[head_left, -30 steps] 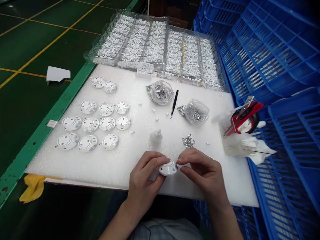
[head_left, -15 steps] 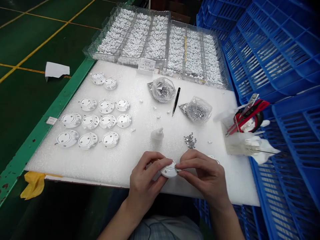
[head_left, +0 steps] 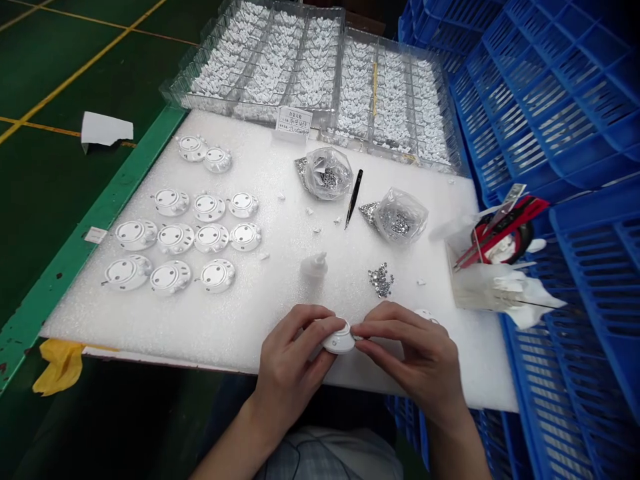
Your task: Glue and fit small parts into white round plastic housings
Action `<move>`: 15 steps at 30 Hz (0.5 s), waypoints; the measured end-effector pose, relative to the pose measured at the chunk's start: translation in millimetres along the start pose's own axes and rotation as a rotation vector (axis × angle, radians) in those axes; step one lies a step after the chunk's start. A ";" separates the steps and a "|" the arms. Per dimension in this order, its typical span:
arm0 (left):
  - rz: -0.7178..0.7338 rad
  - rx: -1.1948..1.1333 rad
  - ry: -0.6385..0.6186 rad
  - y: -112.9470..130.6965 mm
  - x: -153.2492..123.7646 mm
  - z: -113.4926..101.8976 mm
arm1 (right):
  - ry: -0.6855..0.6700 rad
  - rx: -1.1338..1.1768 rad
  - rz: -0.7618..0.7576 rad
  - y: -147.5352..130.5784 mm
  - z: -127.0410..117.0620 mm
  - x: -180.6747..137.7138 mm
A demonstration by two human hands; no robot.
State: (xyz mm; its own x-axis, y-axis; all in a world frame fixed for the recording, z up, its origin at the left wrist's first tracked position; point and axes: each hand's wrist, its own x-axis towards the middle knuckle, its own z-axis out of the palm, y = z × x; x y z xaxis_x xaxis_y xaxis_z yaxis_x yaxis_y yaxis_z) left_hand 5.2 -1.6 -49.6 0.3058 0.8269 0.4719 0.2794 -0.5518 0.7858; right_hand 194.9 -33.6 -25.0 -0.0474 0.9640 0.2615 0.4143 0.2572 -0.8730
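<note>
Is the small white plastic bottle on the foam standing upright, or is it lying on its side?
Upright: the bottle stands on the white foam sheet, its narrow nozzle pointing up.

- Smooth, glossy white plastic housing [head_left: 340,340], low centre of the frame
- Rough, matt white foam sheet [head_left: 125,313], middle of the frame
- Clear, shiny plastic trays [head_left: 340,67], top of the frame
- Matt black tweezers [head_left: 353,198], near centre
- Blue plastic crates [head_left: 550,87], lightly glossy, right side
- Glossy green painted floor [head_left: 75,67], upper left
</note>
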 end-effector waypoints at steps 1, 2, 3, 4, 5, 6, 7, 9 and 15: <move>0.001 0.007 -0.003 0.0 -0.5 0.4 | -0.007 -0.002 0.004 -0.3 -0.3 -0.4; 0.002 0.013 -0.003 0.0 -1.0 0.7 | -0.012 -0.003 0.006 -0.5 -0.5 -0.8; 0.002 0.019 -0.003 -0.1 -1.5 0.9 | -0.016 -0.003 0.011 -0.5 -0.8 -1.0; 0.001 0.022 -0.005 -0.2 -1.9 1.0 | -0.020 0.002 0.016 -0.3 -1.0 -1.1; 0.001 0.025 -0.004 -0.3 -2.2 0.9 | -0.023 0.010 0.023 0.1 -1.2 -1.1; 0.001 0.028 -0.003 -0.4 -2.3 0.7 | -0.026 0.022 0.035 0.8 -1.4 -1.0; 0.004 0.029 -0.001 -0.5 -2.1 0.4 | -0.027 0.037 0.051 1.5 -1.6 -0.9; 0.011 0.024 0.000 -0.3 -1.4 -0.1 | -0.034 0.072 0.084 3.2 -2.1 -0.7; 0.002 0.011 -0.005 0.9 0.5 0.4 | -0.051 0.125 0.130 5.1 -3.2 -1.4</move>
State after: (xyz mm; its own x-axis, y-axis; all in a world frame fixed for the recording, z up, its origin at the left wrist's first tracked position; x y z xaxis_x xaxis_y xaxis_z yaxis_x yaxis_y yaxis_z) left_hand 6.0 -1.8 -48.8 0.3106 0.8251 0.4719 0.2887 -0.5549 0.7802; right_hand 200.0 -33.9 -28.5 -0.0481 0.9910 0.1249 0.3042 0.1337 -0.9432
